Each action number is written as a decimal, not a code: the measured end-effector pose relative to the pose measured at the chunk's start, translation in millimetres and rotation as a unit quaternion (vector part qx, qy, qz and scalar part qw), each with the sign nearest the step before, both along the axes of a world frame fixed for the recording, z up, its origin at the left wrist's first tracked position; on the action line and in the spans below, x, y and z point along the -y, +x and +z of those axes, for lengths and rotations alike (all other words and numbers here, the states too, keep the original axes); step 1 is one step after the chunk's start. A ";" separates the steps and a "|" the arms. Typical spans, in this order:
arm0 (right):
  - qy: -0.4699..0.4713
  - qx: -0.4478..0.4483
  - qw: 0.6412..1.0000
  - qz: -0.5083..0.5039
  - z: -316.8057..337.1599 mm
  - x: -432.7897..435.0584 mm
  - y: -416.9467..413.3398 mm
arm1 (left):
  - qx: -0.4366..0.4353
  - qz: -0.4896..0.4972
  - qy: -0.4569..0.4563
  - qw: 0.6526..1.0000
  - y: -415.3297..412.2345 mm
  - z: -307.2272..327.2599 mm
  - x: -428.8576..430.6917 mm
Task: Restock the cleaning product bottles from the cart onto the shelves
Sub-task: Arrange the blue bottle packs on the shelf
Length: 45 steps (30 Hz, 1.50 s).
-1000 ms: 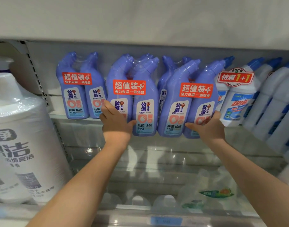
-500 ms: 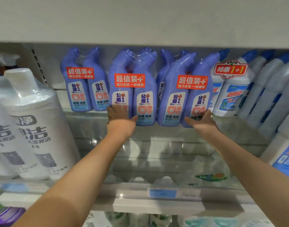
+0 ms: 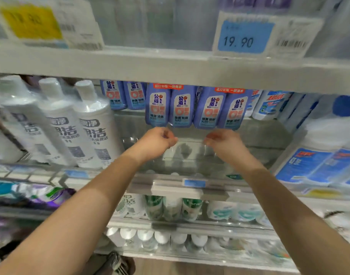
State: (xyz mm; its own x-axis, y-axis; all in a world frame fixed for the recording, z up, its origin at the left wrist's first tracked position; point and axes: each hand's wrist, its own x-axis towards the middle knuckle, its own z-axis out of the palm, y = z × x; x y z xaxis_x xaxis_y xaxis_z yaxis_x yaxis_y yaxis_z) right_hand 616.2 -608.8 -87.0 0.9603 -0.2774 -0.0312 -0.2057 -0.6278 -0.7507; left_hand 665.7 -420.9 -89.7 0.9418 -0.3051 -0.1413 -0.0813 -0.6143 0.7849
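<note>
Purple bottles (image 3: 181, 108) stand upright on the shelf (image 3: 265, 133), long axis vertical, labels outward. Left hand (image 3: 156, 139) and right hand (image 3: 223, 141) sit just below, loosely curled, gripping nothing.

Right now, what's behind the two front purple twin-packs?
Another purple twin-pack stands further back, to the left. Anything directly behind the front twin-packs is covered by them.

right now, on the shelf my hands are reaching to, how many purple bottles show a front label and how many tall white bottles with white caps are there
purple bottles: 6
tall white bottles: 3
white-and-blue bottles on the right: too blurred to count
total counted: 9
</note>
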 end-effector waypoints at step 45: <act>-0.197 -0.051 0.804 0.559 61.3 -477.2 -156.3 | -0.076 0.600 -0.106 0.789 -311.2 5.5 -431.6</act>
